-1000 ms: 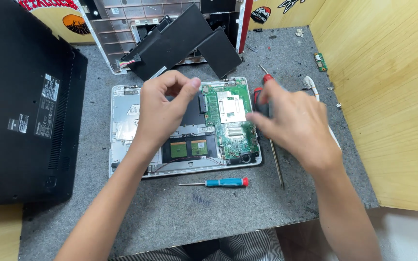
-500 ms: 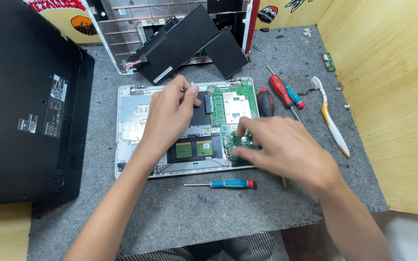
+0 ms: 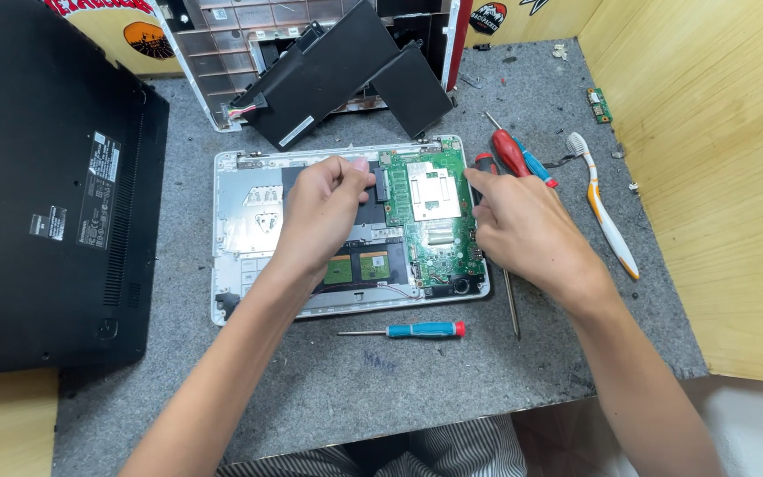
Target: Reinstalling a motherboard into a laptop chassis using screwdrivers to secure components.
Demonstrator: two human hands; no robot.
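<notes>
An opened silver laptop base (image 3: 231,265) lies on a grey mat, with a green circuit board (image 3: 434,190) in its right half. My left hand (image 3: 324,208) rests curled on the black part in the middle of the base, its thumb and fingertips pressed together beside the board's left edge. My right hand (image 3: 523,230) lies at the board's right edge with its fingertips touching the rim of the base. It holds nothing I can see. A long screwdriver shaft (image 3: 512,305) sticks out from under that hand.
A blue-handled screwdriver (image 3: 417,330) lies in front of the base. Red and blue screwdrivers (image 3: 509,152) and a toothbrush (image 3: 607,221) lie to the right. A black laptop cover (image 3: 37,194) fills the left, black battery packs (image 3: 337,66) lean behind, and a wooden wall (image 3: 717,177) bounds the right.
My right hand has moved left from over the screwdrivers to the board's right edge. My left hand has stayed on the middle of the base, shifting only slightly.
</notes>
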